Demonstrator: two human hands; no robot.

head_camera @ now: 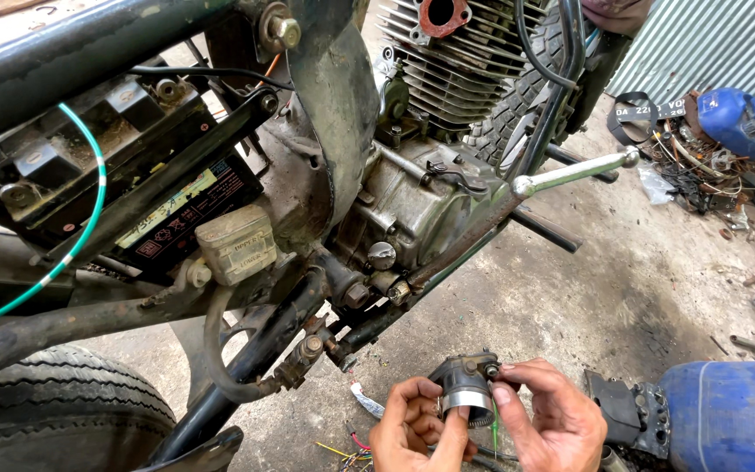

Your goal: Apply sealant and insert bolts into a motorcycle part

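Fingers of both hands — left hand (412, 428), right hand (552, 419) — clasping small rubber intake part (465, 389), black battery (190, 210) with white-red label above

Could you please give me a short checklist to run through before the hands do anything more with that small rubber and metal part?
1. Part held by both hands: ok, left hand and right hand grip the intake piece.
2. Metal band seated on it: ok.
3. Bolt at its top tight: cannot tell.
4. Engine port unobstructed: ok.
5. Kick lever clear of hands: ok.
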